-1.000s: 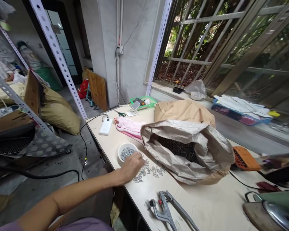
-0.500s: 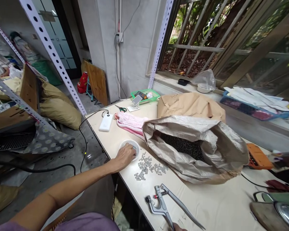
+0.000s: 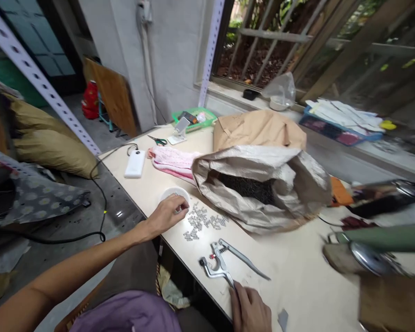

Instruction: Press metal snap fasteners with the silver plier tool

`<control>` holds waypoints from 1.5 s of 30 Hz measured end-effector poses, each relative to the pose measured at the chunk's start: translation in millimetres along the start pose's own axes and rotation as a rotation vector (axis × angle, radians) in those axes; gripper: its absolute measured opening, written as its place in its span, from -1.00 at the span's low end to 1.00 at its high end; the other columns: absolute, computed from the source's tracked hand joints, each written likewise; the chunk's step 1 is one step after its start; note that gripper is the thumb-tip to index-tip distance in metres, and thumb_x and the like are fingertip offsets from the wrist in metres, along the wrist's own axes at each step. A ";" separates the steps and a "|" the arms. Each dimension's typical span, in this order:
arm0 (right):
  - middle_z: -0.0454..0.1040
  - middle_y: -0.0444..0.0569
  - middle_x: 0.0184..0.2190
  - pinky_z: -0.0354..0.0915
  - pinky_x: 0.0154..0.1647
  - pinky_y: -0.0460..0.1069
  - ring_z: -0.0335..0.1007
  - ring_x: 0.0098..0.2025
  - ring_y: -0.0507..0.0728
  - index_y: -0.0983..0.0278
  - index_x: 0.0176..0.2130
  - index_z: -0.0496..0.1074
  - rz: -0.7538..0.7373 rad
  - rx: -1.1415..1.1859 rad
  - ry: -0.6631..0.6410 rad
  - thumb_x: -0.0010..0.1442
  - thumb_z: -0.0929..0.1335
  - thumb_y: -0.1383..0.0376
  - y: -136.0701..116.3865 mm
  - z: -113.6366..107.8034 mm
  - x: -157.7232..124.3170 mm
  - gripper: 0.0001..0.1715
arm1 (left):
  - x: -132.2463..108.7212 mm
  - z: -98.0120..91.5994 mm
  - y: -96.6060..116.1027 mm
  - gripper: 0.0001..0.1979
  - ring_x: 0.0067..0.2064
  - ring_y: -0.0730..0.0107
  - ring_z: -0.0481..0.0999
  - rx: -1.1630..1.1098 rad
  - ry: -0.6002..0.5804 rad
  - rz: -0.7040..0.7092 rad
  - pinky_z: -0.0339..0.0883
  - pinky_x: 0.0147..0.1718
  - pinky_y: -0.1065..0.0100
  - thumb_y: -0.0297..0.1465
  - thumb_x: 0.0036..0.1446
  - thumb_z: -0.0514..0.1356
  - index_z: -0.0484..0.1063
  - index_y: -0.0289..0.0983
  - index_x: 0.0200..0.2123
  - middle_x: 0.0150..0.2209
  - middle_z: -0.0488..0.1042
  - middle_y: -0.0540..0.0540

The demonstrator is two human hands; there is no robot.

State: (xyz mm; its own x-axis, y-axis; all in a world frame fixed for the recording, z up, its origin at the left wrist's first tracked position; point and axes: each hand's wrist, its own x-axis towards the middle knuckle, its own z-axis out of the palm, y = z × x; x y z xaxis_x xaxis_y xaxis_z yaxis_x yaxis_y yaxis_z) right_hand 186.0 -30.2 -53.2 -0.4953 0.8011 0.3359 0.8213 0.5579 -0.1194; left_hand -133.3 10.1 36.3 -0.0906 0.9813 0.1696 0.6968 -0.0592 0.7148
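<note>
My left hand [image 3: 168,213] is closed at the near rim of a white bowl [image 3: 165,193], with small silvery springs pinched in its fingertips; blur hides how many. To its right, a loose heap of small metal springs [image 3: 198,220] lies on the table. My right hand [image 3: 251,308] has its fingers round the lower handle of the snap-fastener pliers [image 3: 218,266]. Those pliers lie with jaws towards the far left, their other handle spread away to the right.
An open woven sack [image 3: 263,161] of dark small parts stands behind the springs. Beyond my left hand are a pink cloth [image 3: 174,162], a white power bank [image 3: 135,164], scissors [image 3: 158,140] and a green basket [image 3: 207,121]. A machine with a green arm [image 3: 383,237] stands at right.
My left hand has lifted out of the bowl to its near rim, fingers pinched. My right hand has come further into view on the pliers' handle. The whole view has shifted.
</note>
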 end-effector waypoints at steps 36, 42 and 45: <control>0.40 0.00 -0.35 0.13 -0.26 0.01 0.24 -0.32 0.08 0.23 -0.09 0.38 0.065 -0.009 0.071 0.24 0.22 0.20 -8.4 -19.5 4.2 -0.71 | -27.5 75.3 39.7 -0.91 -0.47 0.49 0.33 -0.183 -0.567 -0.240 0.12 -0.48 0.50 -0.45 -0.01 0.15 0.43 -0.34 -0.43 -0.52 0.41 0.02; 0.40 0.01 -0.34 0.12 -0.27 0.01 0.24 -0.29 0.10 0.23 -0.10 0.38 0.088 -0.002 0.068 0.24 0.22 0.21 -11.2 -22.0 4.6 -0.72 | -22.9 79.5 39.5 -0.90 -0.44 0.46 0.35 0.019 -0.646 -0.121 0.09 -0.46 0.49 -0.46 0.01 0.12 0.44 -0.32 -0.45 -0.47 0.45 -0.01; 0.39 0.00 -0.35 0.12 -0.27 0.01 0.23 -0.30 0.10 0.23 -0.12 0.39 0.089 0.006 0.069 0.24 0.21 0.21 -12.0 -22.9 5.2 -0.73 | -23.1 81.2 39.6 -0.88 -0.44 0.45 0.35 0.068 -0.666 -0.098 0.08 -0.46 0.48 -0.47 0.00 0.11 0.44 -0.33 -0.46 -0.47 0.45 -0.03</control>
State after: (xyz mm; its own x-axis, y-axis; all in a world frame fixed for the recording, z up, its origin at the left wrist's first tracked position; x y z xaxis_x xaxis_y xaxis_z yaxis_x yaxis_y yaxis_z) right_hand 180.0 -37.7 -28.6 -0.4001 0.8306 0.3873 0.8592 0.4870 -0.1569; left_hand -45.9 -0.1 5.6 0.2867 0.8864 -0.3635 0.7532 0.0260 0.6573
